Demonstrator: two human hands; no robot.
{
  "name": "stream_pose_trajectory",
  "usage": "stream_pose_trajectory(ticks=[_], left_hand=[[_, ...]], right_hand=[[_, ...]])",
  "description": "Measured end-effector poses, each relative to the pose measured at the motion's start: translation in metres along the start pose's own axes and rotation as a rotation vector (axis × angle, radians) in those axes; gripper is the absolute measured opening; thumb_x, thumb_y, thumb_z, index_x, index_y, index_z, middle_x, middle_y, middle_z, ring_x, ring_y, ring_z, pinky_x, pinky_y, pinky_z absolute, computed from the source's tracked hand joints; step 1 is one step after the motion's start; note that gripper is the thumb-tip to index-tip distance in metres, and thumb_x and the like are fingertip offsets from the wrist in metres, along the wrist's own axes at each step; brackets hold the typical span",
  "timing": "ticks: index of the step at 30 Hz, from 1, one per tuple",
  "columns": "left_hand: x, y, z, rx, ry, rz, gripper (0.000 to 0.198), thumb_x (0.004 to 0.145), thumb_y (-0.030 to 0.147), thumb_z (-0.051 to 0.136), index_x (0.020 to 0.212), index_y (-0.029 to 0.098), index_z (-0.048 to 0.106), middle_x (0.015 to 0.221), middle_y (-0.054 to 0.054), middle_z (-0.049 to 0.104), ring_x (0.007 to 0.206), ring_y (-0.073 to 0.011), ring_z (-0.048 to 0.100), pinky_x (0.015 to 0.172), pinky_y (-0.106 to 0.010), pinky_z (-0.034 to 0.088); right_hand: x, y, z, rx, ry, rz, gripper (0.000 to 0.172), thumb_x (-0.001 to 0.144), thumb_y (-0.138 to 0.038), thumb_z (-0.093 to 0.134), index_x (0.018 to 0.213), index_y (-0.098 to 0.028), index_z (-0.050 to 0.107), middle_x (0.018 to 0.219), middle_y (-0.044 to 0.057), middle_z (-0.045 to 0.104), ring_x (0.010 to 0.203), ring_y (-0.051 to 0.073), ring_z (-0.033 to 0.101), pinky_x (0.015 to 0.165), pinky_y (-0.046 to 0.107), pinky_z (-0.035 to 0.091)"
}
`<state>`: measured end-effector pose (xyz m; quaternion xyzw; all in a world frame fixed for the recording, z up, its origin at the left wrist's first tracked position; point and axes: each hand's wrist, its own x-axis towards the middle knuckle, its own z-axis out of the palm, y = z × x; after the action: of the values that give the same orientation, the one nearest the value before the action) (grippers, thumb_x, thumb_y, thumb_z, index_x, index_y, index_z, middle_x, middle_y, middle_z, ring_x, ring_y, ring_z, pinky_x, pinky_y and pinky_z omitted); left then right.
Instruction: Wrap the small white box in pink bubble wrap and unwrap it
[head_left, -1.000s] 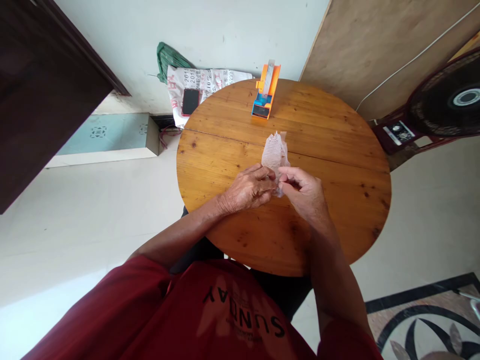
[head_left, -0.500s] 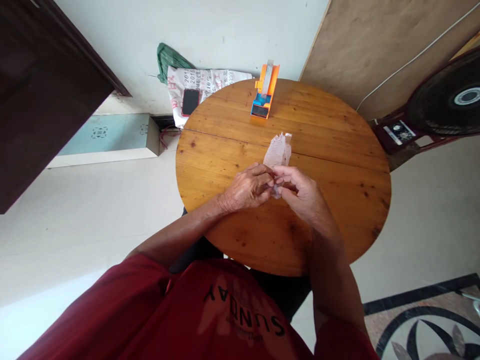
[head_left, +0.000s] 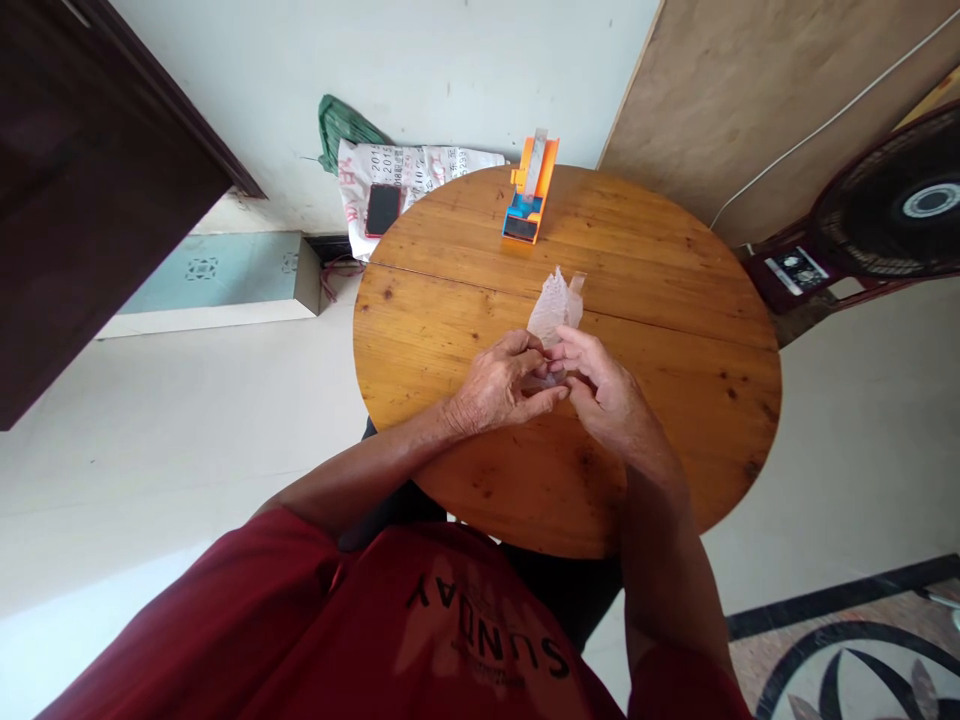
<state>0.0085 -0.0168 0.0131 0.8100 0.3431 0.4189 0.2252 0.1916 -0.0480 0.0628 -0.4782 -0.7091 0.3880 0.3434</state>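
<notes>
Just past counter [head_left: 660,280] edge, upper left: white printed sack [head_left: 435,175], dark phone [head_left: 383,210] with reddish edge on top. Green bag [head_left: 343,130] behind sack, against white wall [head_left: 465,60]. Further left: pale blue-topped block [head_left: 244,270] on floor [head_left: 187,390], dark panel [head_left: 90,180] beside it. Right: round black fan [head_left: 885,210], cut off by frame; white cable [head_left: 832,121] slanting across brown board [head_left: 727,90]. Lower right: patterned inlay [head_left: 844,650].

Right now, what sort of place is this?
Probably a room in a home: a round wooden table, what looks like a fan at the right, and a phone lying on a printed white sheet or sack.
</notes>
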Motion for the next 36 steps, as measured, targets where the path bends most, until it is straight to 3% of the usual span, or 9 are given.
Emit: stream_pose_trajectory(ticks=[8, 16, 22, 24, 29, 36], left_hand=[[0.001, 0.007, 0.008, 0.072, 0.032, -0.099, 0.035, 0.086, 0.051, 0.067, 0.080, 0.018, 0.060, 0.096, -0.009, 0.062, 0.086, -0.0186, 0.062, 0.074, -0.033, 0.055], [0.002, 0.012, 0.003, 0.017, 0.010, -0.156, 0.016, 0.084, 0.029, 0.065, 0.073, 0.018, 0.058, 0.095, -0.007, 0.061, 0.085, -0.0166, 0.062, 0.073, -0.030, 0.054], [0.001, 0.014, 0.002, 0.021, -0.005, -0.160, 0.014, 0.084, 0.026, 0.066, 0.074, 0.018, 0.060, 0.111, -0.011, 0.062, 0.085, -0.0159, 0.063, 0.068, -0.028, 0.053], [0.002, 0.014, 0.002, 0.058, -0.007, -0.138, 0.012, 0.083, 0.024, 0.066, 0.074, 0.018, 0.060, 0.114, -0.012, 0.063, 0.090, -0.0186, 0.063, 0.073, -0.032, 0.055], [0.005, 0.009, 0.001, 0.181, -0.023, -0.024, 0.008, 0.078, 0.021, 0.065, 0.074, 0.019, 0.058, 0.117, -0.014, 0.068, 0.106, -0.0281, 0.061, 0.091, -0.046, 0.054], [0.008, 0.008, 0.001, 0.090, -0.067, 0.040, 0.010, 0.080, 0.016, 0.060, 0.075, 0.020, 0.053, 0.107, -0.014, 0.073, 0.117, -0.0288, 0.065, 0.098, -0.045, 0.054]], right_hand=[[-0.003, -0.012, -0.003, -0.002, -0.004, 0.025, 0.067, 0.085, -0.007, 0.045, 0.147, -0.032, 0.043, 0.131, 0.009, 0.065, 0.110, 0.022, 0.070, 0.100, 0.047, 0.057], [-0.003, -0.010, -0.001, 0.020, 0.058, 0.021, 0.055, 0.091, -0.015, 0.051, 0.144, -0.031, 0.048, 0.126, 0.008, 0.067, 0.106, 0.022, 0.071, 0.095, 0.044, 0.059], [0.002, 0.004, -0.011, -0.021, 0.365, 0.104, 0.020, 0.091, -0.030, 0.060, 0.107, -0.025, 0.069, 0.100, 0.004, 0.074, 0.084, 0.021, 0.072, 0.077, 0.038, 0.059], [0.006, 0.010, -0.015, -0.068, 0.425, 0.117, 0.016, 0.090, -0.032, 0.061, 0.099, -0.024, 0.071, 0.092, 0.003, 0.074, 0.074, 0.019, 0.070, 0.072, 0.036, 0.056], [0.011, 0.018, -0.014, -0.182, 0.403, 0.091, 0.017, 0.089, -0.036, 0.061, 0.090, -0.024, 0.073, 0.079, 0.001, 0.071, 0.066, 0.018, 0.062, 0.068, 0.033, 0.050], [0.017, 0.019, -0.007, -0.368, 0.471, 0.232, 0.034, 0.082, -0.052, 0.066, 0.070, -0.021, 0.063, 0.066, 0.001, 0.064, 0.062, 0.016, 0.053, 0.063, 0.031, 0.039]])
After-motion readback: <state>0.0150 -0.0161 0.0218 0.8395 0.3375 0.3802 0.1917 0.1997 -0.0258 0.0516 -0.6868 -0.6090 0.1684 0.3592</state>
